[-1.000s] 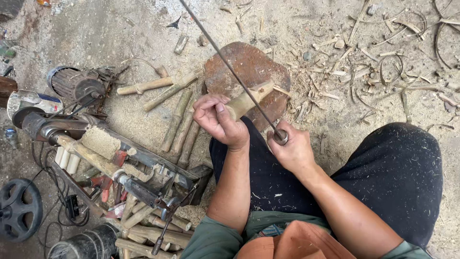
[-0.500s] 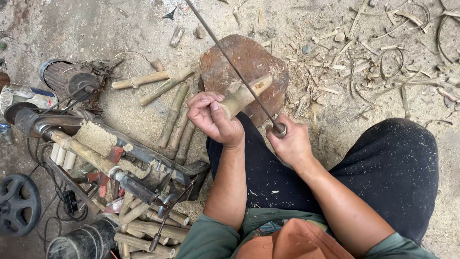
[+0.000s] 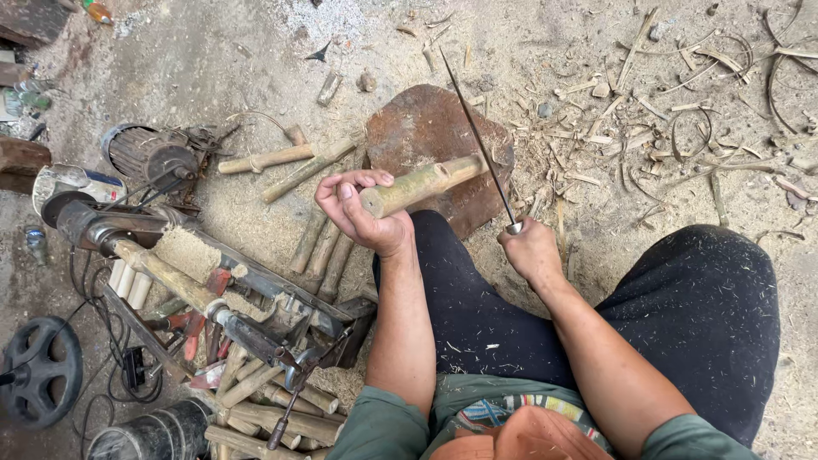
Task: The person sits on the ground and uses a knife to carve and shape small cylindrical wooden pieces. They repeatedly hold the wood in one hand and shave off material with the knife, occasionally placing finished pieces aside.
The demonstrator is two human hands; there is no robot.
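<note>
My left hand [image 3: 362,213] grips a short green-brown bamboo section [image 3: 422,184], held nearly level over a rusty flat slab [image 3: 417,128]. My right hand [image 3: 530,249] is closed on the handle of a long thin knife [image 3: 477,136], whose blade rises up and to the left, crossing the far end of the bamboo. Both hands are above my dark trouser legs [image 3: 682,324].
Several cut bamboo pieces [image 3: 319,243] lie left of my knee. A small lathe-like machine [image 3: 204,290] with a motor [image 3: 149,153], cables and a black wheel [image 3: 38,370] fills the left. Shavings and sawdust [image 3: 648,111] litter the ground on the right.
The bamboo has swung from pointing toward me to lying nearly level. My right hand with the knife has drawn back to the right, and the blade now stands steeper.
</note>
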